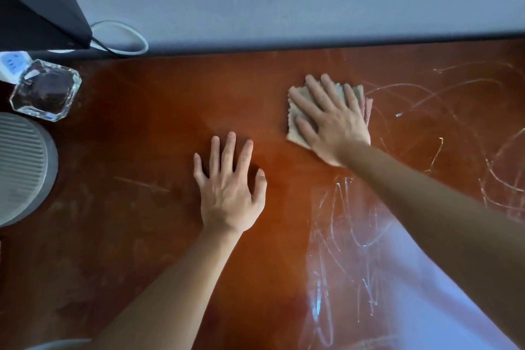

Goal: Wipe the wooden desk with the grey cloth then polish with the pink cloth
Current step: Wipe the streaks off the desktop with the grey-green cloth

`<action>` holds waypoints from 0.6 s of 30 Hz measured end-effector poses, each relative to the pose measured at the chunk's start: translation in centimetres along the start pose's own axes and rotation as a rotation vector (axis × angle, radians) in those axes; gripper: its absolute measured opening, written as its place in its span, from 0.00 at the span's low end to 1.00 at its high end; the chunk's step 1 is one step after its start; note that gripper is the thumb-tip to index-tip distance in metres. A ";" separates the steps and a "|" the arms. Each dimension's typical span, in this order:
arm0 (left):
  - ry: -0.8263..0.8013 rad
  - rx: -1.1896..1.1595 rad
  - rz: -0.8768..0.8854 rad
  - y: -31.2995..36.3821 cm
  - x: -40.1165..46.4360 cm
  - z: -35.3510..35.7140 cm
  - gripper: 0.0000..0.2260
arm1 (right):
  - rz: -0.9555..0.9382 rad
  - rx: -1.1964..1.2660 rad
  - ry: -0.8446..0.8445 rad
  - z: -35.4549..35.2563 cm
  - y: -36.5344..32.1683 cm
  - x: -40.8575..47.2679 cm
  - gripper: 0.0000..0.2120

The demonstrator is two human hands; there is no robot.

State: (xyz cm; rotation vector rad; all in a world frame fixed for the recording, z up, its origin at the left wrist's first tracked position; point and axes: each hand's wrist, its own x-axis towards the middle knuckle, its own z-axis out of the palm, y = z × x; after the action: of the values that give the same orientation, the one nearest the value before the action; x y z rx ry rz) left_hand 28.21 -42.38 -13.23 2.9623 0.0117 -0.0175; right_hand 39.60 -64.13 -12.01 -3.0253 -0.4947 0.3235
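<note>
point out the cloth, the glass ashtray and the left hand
grey cloth (295,119): head view, bare left edge beside the fingers
glass ashtray (45,90): head view, middle of the dish
left hand (230,193): head view, back of the hand

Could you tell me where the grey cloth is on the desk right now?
In the head view, the grey cloth lies flat under the right hand, right of centre on the wooden desk near its far edge, beside the scratched area.

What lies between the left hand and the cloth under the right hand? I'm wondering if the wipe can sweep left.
Only bare wooden desk shows in the head view between the left hand and the cloth pressed under the right hand.
</note>
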 end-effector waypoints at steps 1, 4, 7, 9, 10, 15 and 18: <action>0.003 -0.004 0.000 0.0 0.0 0.0 0.28 | 0.031 0.009 0.009 -0.4 0.8 1.3 0.29; 0.024 -0.011 0.005 0.0 0.0 0.1 0.28 | 0.096 0.023 0.017 -1.8 2.6 5.4 0.30; 0.043 -0.008 0.008 -0.2 0.2 0.3 0.28 | 0.106 0.022 0.022 -2.0 2.5 6.4 0.29; 0.030 0.001 0.008 -0.2 0.1 0.3 0.28 | 0.110 0.045 0.034 -1.6 1.9 5.0 0.29; 0.027 0.006 0.008 -0.1 0.1 0.3 0.28 | 0.112 0.051 0.044 -1.2 1.4 3.8 0.28; -0.010 0.015 0.001 0.0 0.1 0.0 0.28 | 0.065 0.056 0.075 1.6 -2.2 -5.1 0.27; 0.000 0.018 -0.002 0.0 -0.1 0.1 0.27 | 0.058 0.049 0.068 2.4 -3.0 -7.3 0.27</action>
State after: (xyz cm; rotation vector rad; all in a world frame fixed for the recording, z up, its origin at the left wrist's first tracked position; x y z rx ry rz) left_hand 28.16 -42.38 -13.32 2.9806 0.0148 -0.0175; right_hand 31.44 -63.56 -12.66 -2.9958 -0.3895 0.2319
